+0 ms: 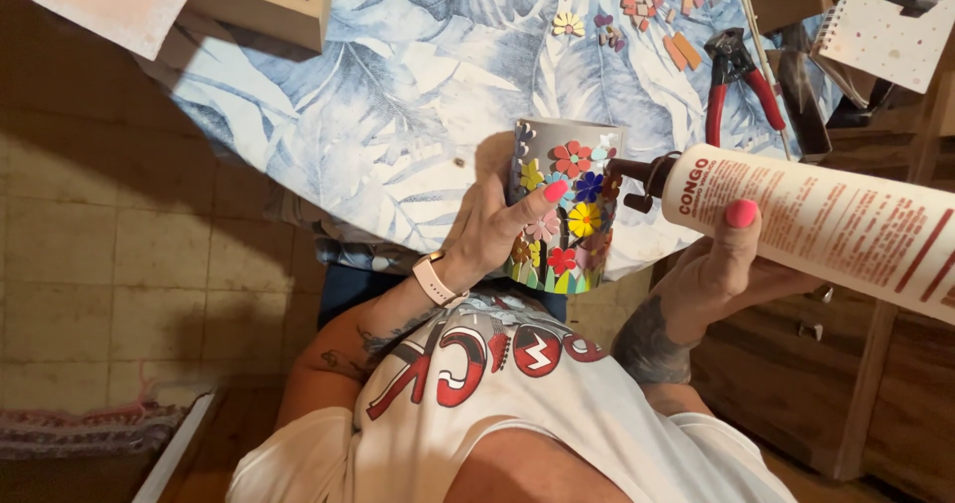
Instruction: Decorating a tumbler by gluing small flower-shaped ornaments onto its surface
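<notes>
The left hand holds a grey cup covered with coloured flower tiles, fingers wrapped around its side, above the bench with its blue leaf-print cloth. The right hand, fingers closed around a white glue bottle, sets the brown nozzle against the cup at 3 o'clock. Red pliers and loose tiles lie at 12 o'clock; tiled floor shows at 9 o'clock.

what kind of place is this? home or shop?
Likely a home craft corner, not a shop: a table under a blue leaf-print cloth, scattered small mosaic tile pieces, red-handled nippers, and a grey cup covered in colourful tile flowers beside a white glue bottle.
</notes>
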